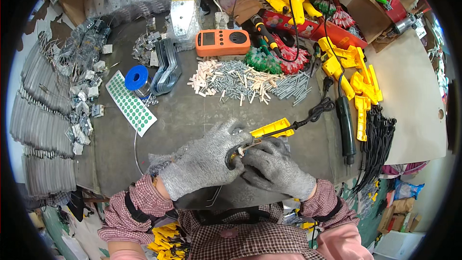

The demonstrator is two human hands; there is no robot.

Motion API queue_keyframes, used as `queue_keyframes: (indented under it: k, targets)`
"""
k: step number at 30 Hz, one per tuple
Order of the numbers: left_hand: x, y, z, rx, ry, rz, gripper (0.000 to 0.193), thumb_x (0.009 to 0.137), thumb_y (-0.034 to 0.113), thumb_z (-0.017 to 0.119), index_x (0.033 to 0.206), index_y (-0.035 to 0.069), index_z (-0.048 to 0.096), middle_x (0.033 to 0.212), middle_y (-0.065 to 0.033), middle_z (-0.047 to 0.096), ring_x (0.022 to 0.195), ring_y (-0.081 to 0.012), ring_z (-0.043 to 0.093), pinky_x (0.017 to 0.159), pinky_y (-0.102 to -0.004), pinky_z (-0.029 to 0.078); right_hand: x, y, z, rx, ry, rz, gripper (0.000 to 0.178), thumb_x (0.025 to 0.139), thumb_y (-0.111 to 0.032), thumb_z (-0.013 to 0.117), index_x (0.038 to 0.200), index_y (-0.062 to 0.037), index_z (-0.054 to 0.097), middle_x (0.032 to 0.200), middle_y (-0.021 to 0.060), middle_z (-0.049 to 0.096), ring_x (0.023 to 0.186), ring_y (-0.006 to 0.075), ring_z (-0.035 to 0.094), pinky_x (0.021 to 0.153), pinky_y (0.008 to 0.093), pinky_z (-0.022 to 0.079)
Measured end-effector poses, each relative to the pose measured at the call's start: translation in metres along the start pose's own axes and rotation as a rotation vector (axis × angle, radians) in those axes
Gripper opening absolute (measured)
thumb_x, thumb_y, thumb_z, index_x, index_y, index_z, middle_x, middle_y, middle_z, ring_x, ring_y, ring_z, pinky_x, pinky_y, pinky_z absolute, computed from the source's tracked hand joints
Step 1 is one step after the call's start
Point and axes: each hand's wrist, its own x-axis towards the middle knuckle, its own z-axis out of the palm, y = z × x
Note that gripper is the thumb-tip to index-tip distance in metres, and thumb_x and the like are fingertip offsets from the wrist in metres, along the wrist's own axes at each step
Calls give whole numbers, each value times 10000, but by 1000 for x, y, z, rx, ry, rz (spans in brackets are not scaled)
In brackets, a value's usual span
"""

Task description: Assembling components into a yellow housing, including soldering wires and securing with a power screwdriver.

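Observation:
Both my hands wear grey knitted gloves and meet over the near middle of the bench. My left hand [204, 156] is closed around a small dark curved part [232, 158] with a whitish piece and thin wires at its top. Against it, the fingers of my right hand [274, 166] are pinched together; what they grip is too small and covered to tell. Just beyond lies a yellow plastic handle shell [272, 127]. A black power cord [301, 123] crosses over it, its end reaching the wires between my hands.
Beyond my hands are a pile of screws and pale pegs [236, 79], an orange meter [223, 43] and a solder spool [137, 78] beside a green-dotted sticker sheet [130, 103]. A soldering iron [344, 125] lies right, near black cords [378, 142]. Metal plates [41, 125] line the left.

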Motion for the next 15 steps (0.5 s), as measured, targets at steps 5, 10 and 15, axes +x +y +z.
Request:
queue_keyframes:
  k: [5,10,15]
  targets:
    - [1,7,-3,23,-151,-117,443,806,165,733,1233,98,634,1254,-173,543,1102,-389,606,910,-444,541,-5,19,-7,16,-13,-145,363,848,-194,750,1194,-119,670,1160,108,649,1142,295,608,985,442,483]
    - [-2,9,5,101,-68,-105,541,836,201,718,1340,84,559,1304,-188,548,1119,-403,612,908,-464,539,17,19,-21,-51,236,-79,427,795,-218,805,1174,-112,636,1116,125,611,1062,341,595,914,449,490]
    - [-2,13,10,21,83,-144,759,850,102,640,1536,33,322,1330,-291,515,1089,-480,599,913,-511,524,30,44,-9,110,171,-15,528,804,-270,805,1245,-92,574,1231,145,570,1114,358,586,952,455,477]
